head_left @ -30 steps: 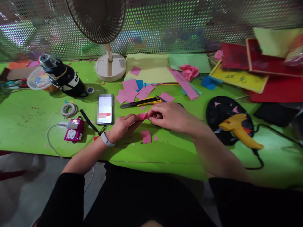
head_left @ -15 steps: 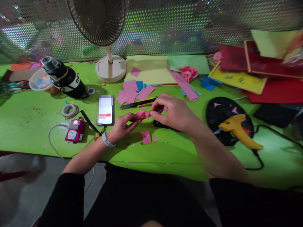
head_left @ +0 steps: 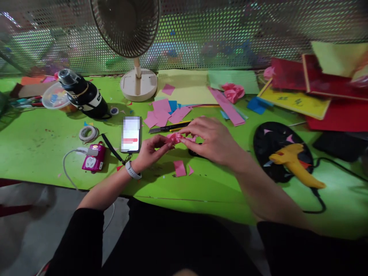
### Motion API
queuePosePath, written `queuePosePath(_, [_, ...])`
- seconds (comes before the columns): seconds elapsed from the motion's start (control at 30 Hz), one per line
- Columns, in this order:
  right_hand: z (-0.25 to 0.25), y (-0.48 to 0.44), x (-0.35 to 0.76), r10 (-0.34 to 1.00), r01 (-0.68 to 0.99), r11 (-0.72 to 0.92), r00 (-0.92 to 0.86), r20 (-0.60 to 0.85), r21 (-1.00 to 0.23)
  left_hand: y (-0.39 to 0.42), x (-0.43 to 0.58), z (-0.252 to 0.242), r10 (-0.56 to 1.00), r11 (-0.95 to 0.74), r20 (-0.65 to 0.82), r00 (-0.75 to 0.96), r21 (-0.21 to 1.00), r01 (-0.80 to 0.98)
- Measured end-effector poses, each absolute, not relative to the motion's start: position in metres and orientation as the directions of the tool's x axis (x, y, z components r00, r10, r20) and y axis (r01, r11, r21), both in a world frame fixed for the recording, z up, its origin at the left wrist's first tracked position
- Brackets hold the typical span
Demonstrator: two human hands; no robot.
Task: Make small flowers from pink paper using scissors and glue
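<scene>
Between my two hands is a small crumpled pink paper flower (head_left: 174, 138). My left hand (head_left: 153, 151), wearing a pale watch, pinches its left side between thumb and fingers. From the right, my right hand (head_left: 209, 142) has its thumb and fingertips closed on the flower's other edge. Just beyond my hands lies a black and yellow utility knife (head_left: 169, 127). A pink paper square (head_left: 179, 168) and a small pink scrap (head_left: 191, 170) rest on the green table below them. A black object (head_left: 195, 153) is partly hidden under my right hand.
Left of my hands are a phone (head_left: 130, 134), a tape roll (head_left: 88, 133), a purple power adapter (head_left: 94, 158) and a black bottle (head_left: 84, 96). Behind stand a fan (head_left: 138, 86) and pink papers (head_left: 161, 109). A yellow glue gun (head_left: 297, 165) lies on a black disc (head_left: 263, 153) at right.
My right hand's fingers have shifted left, over the top of the paper flower, and now lie closer to my left fingers. The whole view has moved slightly.
</scene>
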State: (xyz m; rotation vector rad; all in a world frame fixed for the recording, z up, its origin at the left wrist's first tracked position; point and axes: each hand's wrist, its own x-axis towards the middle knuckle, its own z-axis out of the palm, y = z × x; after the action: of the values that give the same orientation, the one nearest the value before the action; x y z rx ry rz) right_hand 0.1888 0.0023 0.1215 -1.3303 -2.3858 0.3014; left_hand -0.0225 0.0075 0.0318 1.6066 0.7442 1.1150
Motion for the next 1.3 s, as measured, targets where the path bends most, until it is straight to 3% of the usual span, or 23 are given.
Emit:
queuePosePath(0.2, [0.12, 0.003, 0.187, 0.839, 0.786, 0.543, -0.495, 0.226, -0.295, 0.008, -0.024, 0.032, 0.869, -0.304, 0.301, 0.394, 0.951, -0.057])
queuePosePath(1.13, [0.113, 0.002, 0.179, 0.82, 0.8, 0.563, -0.51, 0.26, -0.206, 0.008, -0.025, 0.031, 0.85, -0.386, 0.353, 0.391, 0.922, 0.008])
queuePosePath(1.3, [0.105, 0.003, 0.181, 0.774, 0.785, 0.598, -0.513, 0.37, -0.162, 0.008, -0.025, 0.033, 0.846, -0.419, 0.383, 0.371, 0.908, 0.02])
